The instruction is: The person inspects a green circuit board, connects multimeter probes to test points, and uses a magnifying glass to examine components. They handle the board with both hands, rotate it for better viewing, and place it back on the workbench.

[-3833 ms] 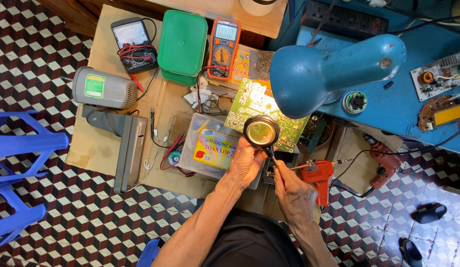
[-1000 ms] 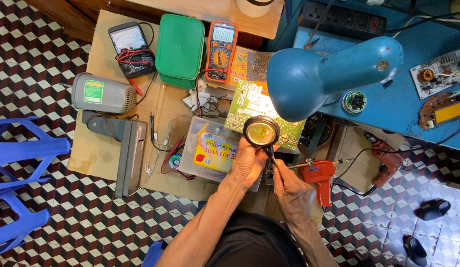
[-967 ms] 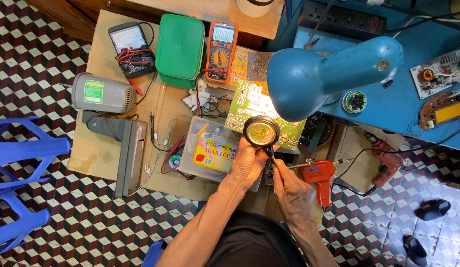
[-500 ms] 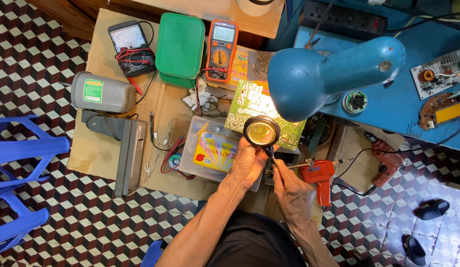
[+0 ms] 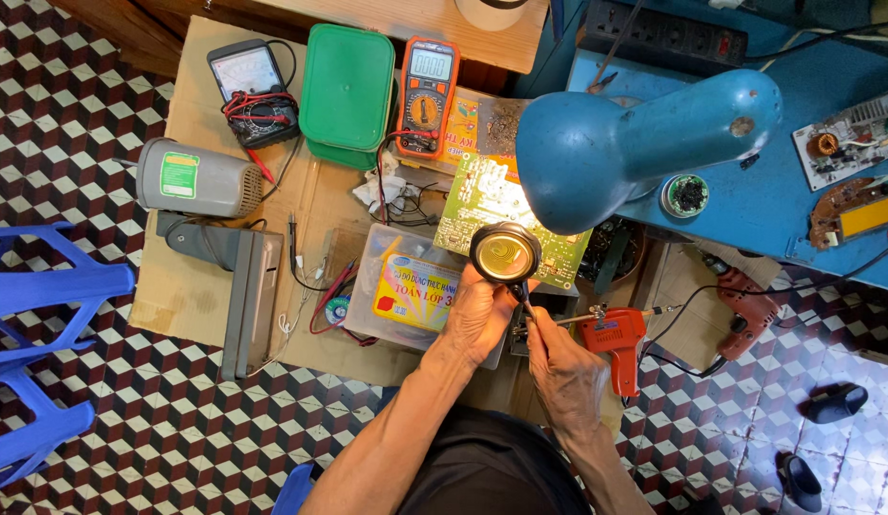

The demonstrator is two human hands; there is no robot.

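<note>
Head view: left hand (image 5: 477, 315) and right hand (image 5: 564, 367) grip magnifier (image 5: 505, 254).

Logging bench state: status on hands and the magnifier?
Left hand grips magnifier over green circuit board. Right hand pinches its handle below. Blue lamp hangs close above; red soldering gun lies beside.

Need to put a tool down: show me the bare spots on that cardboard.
Bare cardboard lies left of the analog meter, and again below the grey motor, left of the metal stand. Around the circuit board and both hands it is crowded.
</note>
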